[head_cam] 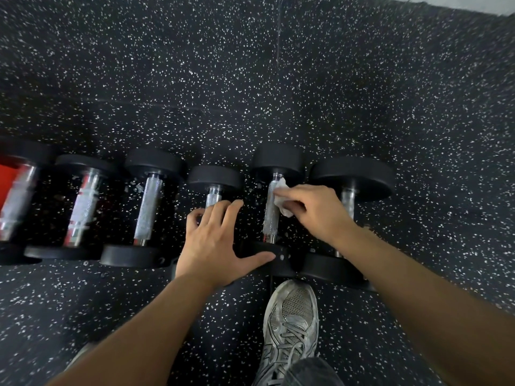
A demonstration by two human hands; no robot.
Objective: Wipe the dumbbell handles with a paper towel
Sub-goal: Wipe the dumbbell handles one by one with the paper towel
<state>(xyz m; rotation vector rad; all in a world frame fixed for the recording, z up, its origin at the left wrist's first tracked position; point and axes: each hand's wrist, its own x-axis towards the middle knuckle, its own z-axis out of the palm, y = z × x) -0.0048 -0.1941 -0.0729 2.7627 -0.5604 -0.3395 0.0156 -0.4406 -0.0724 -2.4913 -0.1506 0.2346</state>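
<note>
Nearest the camera, one grey mesh sneaker (291, 327) is seen planted on the black speckled floor (250, 79), with a dark trouser cuff at the lower edge. Two bare forearms are extended forward from the bottom of the view.

The left hand (214, 240) is laid flat with its fingers spread wide; nothing is gripped. Its thumb is stretched across the near black head of the fifth dumbbell, and its fingertips are rested over the handle of the fourth dumbbell (214, 195), which is largely covered by them.

The right hand (312, 210) is curled around one crumpled white paper towel (282, 200), pinched between thumb and fingers. The towel is pressed against the right side of the knurled handle (271, 210) of the fifth dumbbell, near that handle's far end. White folds are visible beyond the fingertips and below them.

Six dumbbells are counted in a single row, handles pointing away from the viewer, each with black round heads. The sixth dumbbell (352, 176) lies just right of the right hand. The leftmost dumbbell (16, 201) is blurred, with something red (11, 174) beside it.
</note>
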